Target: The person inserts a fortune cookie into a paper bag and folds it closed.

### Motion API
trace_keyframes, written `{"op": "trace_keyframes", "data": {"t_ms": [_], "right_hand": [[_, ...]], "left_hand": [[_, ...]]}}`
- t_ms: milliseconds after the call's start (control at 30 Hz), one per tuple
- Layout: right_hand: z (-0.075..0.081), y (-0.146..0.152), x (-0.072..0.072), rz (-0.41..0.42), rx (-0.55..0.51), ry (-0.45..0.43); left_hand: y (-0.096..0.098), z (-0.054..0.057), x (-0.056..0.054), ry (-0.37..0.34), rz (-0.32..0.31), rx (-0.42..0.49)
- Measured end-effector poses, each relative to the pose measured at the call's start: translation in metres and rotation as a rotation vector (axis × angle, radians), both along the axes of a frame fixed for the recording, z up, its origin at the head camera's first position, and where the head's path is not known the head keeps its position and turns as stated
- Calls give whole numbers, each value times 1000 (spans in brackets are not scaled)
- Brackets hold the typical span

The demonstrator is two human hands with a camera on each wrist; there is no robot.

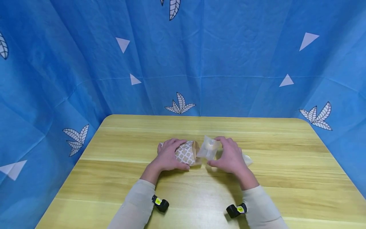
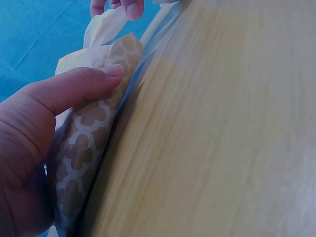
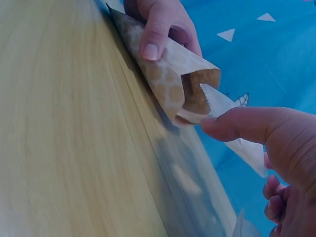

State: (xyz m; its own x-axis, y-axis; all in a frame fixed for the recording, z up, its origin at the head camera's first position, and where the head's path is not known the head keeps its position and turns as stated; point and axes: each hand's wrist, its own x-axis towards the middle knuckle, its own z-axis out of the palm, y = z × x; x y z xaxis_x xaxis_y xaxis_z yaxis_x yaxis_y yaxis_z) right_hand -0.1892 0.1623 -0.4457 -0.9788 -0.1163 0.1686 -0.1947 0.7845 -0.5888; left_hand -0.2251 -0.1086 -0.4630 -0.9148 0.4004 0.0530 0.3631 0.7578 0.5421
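Observation:
A brown paper bag (image 1: 185,153) with a white lattice pattern lies on its side on the table, its mouth facing right. My left hand (image 1: 168,156) grips it from the left, thumb along the near side and fingers over the far side. In the right wrist view the bag's mouth (image 3: 197,96) gapes, showing plain brown paper inside. With thumb and fingers my right hand (image 1: 231,157) pinches a small translucent white packet (image 1: 209,148). One serrated edge of the packet (image 3: 242,133) points at the bag's mouth and overlaps it in that view.
Another translucent packet (image 1: 247,159) lies on the wooden table (image 1: 286,197), just right of my right wrist. Behind the table hangs a blue curtain (image 1: 243,57) with leaf and triangle prints. Each forearm carries a small black camera (image 1: 161,204) at the wrist.

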Motion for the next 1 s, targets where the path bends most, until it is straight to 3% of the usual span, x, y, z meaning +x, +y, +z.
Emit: {"op": "trace_keyframes", "data": {"t_ms": [667, 1000], "right_hand": [[7, -14, 2, 88, 112, -16], [5, -15, -2, 146, 99, -35]], "left_hand": [[0, 0, 0, -20, -7, 1], [0, 1, 1, -32, -10, -6]]}}
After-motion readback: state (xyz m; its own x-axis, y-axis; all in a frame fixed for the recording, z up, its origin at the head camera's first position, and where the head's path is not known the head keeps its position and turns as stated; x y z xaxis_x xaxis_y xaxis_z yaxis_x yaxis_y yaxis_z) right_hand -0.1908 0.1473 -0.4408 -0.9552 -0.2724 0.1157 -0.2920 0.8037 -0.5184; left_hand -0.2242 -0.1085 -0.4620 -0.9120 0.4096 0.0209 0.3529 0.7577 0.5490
